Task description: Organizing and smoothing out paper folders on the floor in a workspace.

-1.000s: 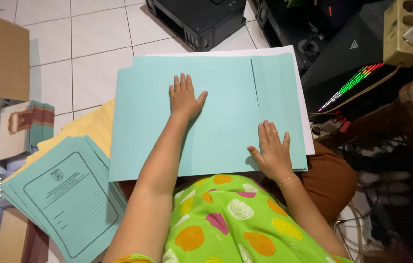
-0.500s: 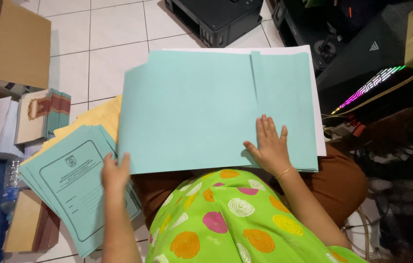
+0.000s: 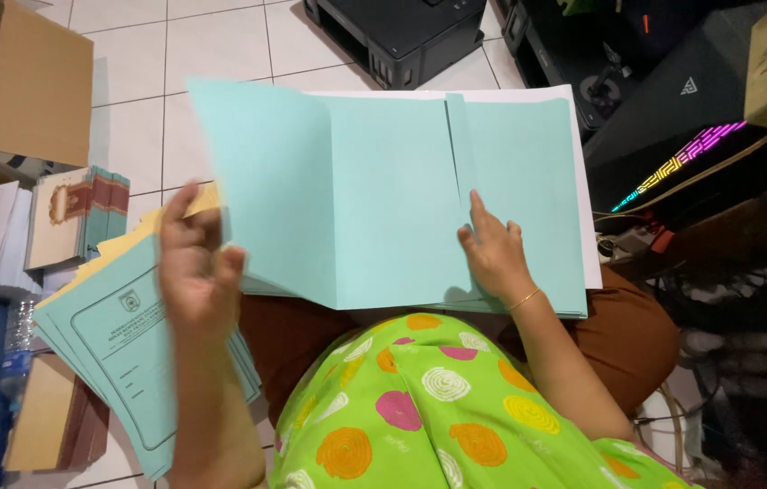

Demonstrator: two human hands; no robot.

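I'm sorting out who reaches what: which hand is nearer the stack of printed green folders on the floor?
Left. The left hand hangs right above the stack of printed green folders, while the right hand rests flat on the open folder on the lap.

Left hand motion-blurred, grip unclear; cardboard box cut by edge; printed folder text unreadable.

Bright, even indoor light; left hand motion-blurred, right side dim.

Left hand raised, seemingly curled; right hand flat.
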